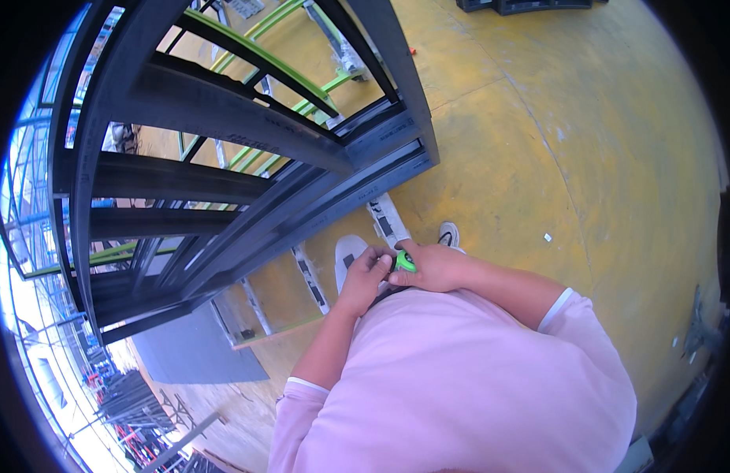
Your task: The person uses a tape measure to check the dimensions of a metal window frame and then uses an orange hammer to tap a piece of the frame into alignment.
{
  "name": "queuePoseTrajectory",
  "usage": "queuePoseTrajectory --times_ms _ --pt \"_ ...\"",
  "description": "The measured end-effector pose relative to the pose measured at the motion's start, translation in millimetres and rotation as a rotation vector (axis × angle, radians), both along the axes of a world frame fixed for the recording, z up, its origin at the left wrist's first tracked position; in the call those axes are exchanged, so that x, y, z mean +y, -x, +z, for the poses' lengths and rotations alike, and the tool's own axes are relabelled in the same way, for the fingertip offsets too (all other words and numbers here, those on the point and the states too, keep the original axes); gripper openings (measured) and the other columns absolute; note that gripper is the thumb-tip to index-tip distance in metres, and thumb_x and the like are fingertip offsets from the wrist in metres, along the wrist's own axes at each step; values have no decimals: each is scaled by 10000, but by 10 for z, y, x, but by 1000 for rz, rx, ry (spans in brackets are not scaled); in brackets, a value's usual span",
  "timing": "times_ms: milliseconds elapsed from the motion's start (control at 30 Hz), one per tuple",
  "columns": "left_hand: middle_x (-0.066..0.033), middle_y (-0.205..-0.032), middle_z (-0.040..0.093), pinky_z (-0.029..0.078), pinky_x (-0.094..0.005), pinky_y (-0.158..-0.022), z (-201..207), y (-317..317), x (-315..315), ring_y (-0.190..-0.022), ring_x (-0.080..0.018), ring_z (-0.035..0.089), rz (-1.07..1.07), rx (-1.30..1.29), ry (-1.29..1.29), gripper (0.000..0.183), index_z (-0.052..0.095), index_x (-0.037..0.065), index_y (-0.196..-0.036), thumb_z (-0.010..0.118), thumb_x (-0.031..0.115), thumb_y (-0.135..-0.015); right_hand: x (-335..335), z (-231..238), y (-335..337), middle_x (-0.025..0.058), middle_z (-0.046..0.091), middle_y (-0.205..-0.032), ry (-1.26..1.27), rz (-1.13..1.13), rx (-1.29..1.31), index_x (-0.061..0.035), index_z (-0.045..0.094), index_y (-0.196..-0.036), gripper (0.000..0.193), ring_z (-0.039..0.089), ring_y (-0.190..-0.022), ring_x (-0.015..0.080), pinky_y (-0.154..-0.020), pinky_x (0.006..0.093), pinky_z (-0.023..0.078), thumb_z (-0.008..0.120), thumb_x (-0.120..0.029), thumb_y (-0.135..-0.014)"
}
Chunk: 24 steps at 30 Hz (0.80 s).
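Note:
In front of my waist, both hands are close together around a small green and black tape measure [406,261]. My right hand [432,266] wraps its case, with the thumb lying along the near side. My left hand [369,276] is closed at the left edge of the case, its thumb and fingertips pinched together. Whatever lies between those fingertips is too small to make out. Beyond my hands, to the left, dark grey metal window frames [247,142] stand leaning in a stack.
Pale support bars with black pads [310,280] reach out beneath the frames, close to my shoes [450,234]. Green rack bars [262,55] show through the frame openings. Yellow floor [522,173] extends to the right. Stacked dark lengths [132,402] lie at the lower left.

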<state>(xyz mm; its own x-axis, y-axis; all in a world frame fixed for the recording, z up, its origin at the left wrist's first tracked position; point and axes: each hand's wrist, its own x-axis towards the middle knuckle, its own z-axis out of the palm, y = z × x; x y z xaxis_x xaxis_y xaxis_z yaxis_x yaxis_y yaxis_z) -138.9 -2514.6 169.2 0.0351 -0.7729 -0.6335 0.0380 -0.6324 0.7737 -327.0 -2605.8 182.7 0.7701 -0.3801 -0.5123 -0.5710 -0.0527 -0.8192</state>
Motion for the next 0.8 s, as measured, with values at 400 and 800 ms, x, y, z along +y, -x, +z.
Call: queuePoseTrajectory --times_ms 400,800 --pt "-153 -1153 603 505 -348 -880 -232 -580 -314 -1022 -221 600 -61 182 54 431 510 -37 -1246 645 159 -887 -289 50 -624 290 536 -1268 171 -1 -225 2 250 -1442 937 531 -1178 423 -997 441 435 780 -241 -708" --pt "-169 -917 645 532 -449 -819 -75 -4610 841 -925 -309 644 1104 441 716 209 604 1 -896 510 185 -862 -1032 -95 -308 181 569 -891 642 -258 185 -15 576 -911 215 566 -817 372 -709 410 464 585 -28 -697"
